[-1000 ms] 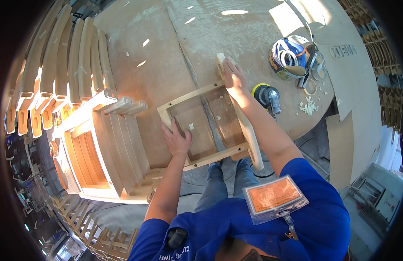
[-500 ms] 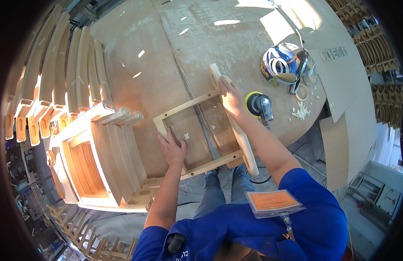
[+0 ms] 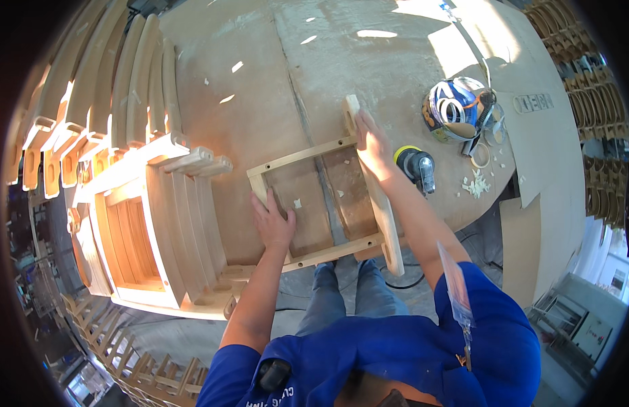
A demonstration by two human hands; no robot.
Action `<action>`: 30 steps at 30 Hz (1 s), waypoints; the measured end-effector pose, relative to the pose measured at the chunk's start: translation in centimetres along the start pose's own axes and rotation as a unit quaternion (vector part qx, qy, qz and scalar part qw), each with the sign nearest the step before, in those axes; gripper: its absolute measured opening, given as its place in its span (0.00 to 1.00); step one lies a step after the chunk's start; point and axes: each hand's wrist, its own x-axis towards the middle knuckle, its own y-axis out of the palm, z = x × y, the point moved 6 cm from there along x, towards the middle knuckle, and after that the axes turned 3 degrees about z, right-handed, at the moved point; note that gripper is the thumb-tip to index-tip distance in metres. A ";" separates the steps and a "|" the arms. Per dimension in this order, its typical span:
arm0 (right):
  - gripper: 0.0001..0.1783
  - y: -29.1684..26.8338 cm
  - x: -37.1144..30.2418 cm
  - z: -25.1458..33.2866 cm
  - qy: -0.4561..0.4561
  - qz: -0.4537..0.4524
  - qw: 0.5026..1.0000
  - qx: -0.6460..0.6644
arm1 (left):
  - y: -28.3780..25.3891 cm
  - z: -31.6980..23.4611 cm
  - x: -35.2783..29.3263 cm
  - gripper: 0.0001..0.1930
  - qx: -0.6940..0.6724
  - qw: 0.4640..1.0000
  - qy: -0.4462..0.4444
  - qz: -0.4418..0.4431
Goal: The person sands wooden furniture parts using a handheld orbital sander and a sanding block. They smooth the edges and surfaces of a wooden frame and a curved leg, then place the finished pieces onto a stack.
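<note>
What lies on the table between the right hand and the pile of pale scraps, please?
The head view shows a dark, yellow-rimmed sander between the right hand and the pale scraps.

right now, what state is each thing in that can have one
Wooden frame: joined up, both hands on it
Left hand: on the frame's left rail, grip unclear
Right hand: laid along the longer right rail, grip unclear
Sander: on the table, no hand on it; running or off, cannot tell
Round container: filled
Pale ring: lying loose
Shavings: heaped, some scattered
Badge: turned nearly edge-on
</note>
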 end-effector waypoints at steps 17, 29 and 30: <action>0.22 1.1 2.4 -0.2 -0.030 0.000 0.992 -0.119 | 0.2 0.3 0.0 0.37 -0.016 1.000 -0.013 0.013; 0.22 2.1 2.5 -0.5 -0.053 -0.016 0.991 -0.123 | 0.5 0.5 0.2 0.38 -0.009 1.000 -0.001 -0.003; 0.22 2.7 2.8 -1.1 -0.022 0.019 0.993 -0.111 | 0.6 0.6 0.0 0.38 -0.006 1.000 -0.003 0.000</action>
